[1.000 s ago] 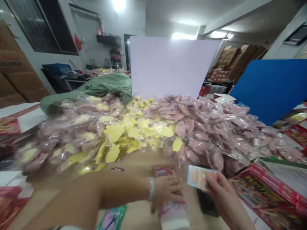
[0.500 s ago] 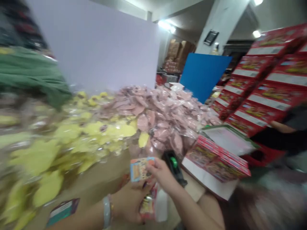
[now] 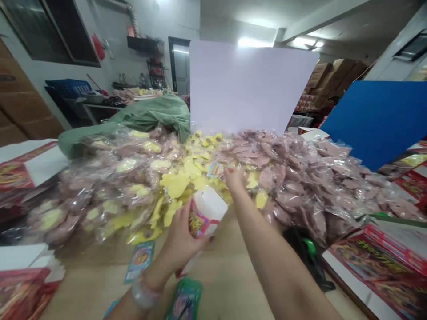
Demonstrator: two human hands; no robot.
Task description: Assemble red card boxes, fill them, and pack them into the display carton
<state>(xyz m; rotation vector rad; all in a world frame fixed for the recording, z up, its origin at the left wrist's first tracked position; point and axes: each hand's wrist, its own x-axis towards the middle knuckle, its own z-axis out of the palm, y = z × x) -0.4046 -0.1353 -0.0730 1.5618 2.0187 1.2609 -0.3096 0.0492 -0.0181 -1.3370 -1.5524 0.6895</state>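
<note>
Left hand [image 3: 180, 244] closed firmly around a white-and-red carton [image 3: 205, 212], carton tilted, white end uppermost, above the wooden tabletop [image 3: 230, 284]. Right hand [image 3: 235, 180] extended over a heap of plastic-bagged pink and yellow pieces [image 3: 293, 186], a small printed card [image 3: 216, 170] just beside the fingers, grip on it not determinable. On the tabletop, a second printed card [image 3: 138, 261] and a green packet [image 3: 184, 298] near the left wrist; to the right, a black device with green marking [image 3: 308, 253] and red printed boxes [image 3: 373, 262].
</note>
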